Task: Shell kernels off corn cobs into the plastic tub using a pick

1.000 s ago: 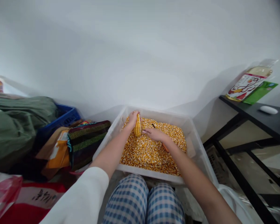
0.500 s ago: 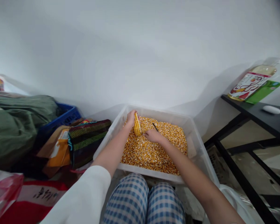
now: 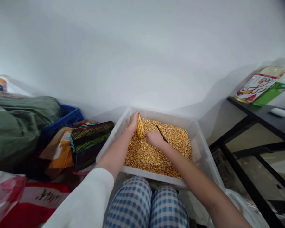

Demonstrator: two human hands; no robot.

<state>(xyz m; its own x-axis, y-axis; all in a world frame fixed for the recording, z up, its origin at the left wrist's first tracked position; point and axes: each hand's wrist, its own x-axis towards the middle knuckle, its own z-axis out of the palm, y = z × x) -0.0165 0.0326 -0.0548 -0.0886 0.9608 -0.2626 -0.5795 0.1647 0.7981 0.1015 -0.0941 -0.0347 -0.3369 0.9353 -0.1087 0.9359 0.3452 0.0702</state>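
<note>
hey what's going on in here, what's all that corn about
A person is holding a corn cob in the left hand, roughly on end, over a pale plastic tub with loose kernels spread inside. The right hand is curled beside the cob's lower end; whether it grips anything can't be made out. Rows of kernels cover the cob's visible side. A thin dark stick shows by the right hand.

A kernel-covered yellow corn cob (image 3: 140, 127) leans slightly over loose kernels (image 3: 152, 161)
</note>
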